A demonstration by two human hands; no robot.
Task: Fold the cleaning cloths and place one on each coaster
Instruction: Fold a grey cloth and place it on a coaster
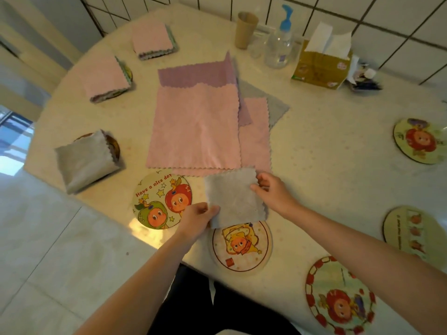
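Observation:
A folded grey cloth (232, 198) is held just above the table between both hands. My left hand (197, 217) pinches its lower left corner and my right hand (273, 193) grips its right edge. Below it lies a bare round coaster (242, 247) with a cartoon figure; another bare coaster (160, 199) reading "Have a nice day" is to the left. A pile of unfolded pink and purple cloths (196, 126) lies in the table's middle. Folded cloths rest on coasters at the left: grey (84, 160), pink (104, 76) and pink (153, 39).
Three more bare coasters lie on the right: one (420, 141), one (411, 232) and one (341, 296) near the front edge. At the back stand a brown cup (245, 30), a pump bottle (280, 42) and a tissue box (321, 66). The tiled floor shows to the left.

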